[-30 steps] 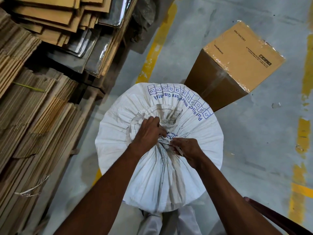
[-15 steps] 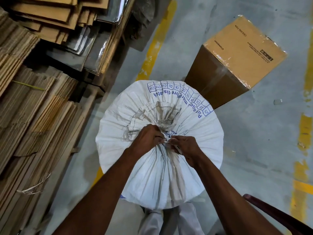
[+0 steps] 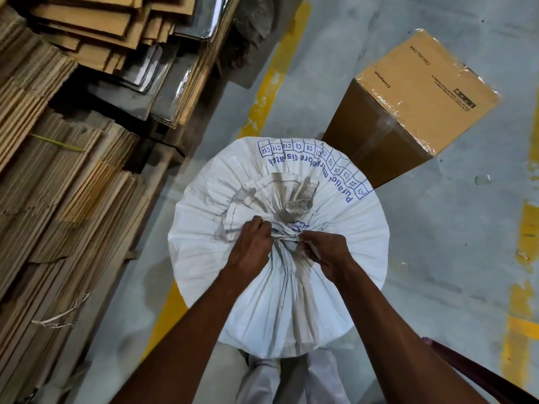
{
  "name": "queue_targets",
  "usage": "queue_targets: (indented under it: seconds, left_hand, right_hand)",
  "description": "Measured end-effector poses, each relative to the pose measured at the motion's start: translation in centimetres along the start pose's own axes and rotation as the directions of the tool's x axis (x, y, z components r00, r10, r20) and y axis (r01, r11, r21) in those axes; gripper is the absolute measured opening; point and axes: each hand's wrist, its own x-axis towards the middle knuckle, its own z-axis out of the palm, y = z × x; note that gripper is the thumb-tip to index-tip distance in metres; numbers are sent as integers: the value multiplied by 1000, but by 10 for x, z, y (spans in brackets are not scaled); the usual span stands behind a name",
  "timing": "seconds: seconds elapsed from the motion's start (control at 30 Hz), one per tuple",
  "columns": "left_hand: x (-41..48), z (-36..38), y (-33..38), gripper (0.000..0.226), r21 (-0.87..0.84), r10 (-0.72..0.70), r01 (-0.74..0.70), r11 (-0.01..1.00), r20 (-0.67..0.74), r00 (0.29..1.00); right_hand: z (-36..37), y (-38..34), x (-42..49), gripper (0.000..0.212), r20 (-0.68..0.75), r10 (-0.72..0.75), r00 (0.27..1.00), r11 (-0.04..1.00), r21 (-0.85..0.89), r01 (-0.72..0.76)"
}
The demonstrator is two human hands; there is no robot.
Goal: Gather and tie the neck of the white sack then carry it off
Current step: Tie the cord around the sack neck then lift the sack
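Atop the white sack [image 3: 335, 228], both hands' grips clamp its bunched neck [image 3: 287, 239], fingertips hidden.

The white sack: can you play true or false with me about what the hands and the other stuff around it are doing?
1. Both hands grip the white sack at its bunched neck. True: left hand, right hand.
2. The sack has red writing. False: its print is blue.
3. A taped cardboard box stands beyond the sack. True.
4. The flattened cardboard is stacked to the person's right. False: it is on the left.
5. The sack is lifted off the floor. False: it sits there.
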Motion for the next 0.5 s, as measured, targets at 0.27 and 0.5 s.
queue_targets:
  seconds: [0.27,0.5]
  left_hand:
    - [-34,23,62,52,-167,-399,371,914,-183,899]
    - [-11,11,60,50,-136,-350,332,934,-139,927]
  right_hand:
    - [-11,-6,-8,19,51,5,999,999,33,-7]
    - [-7,5,-19,8,146,63,987,998,-15,-62]
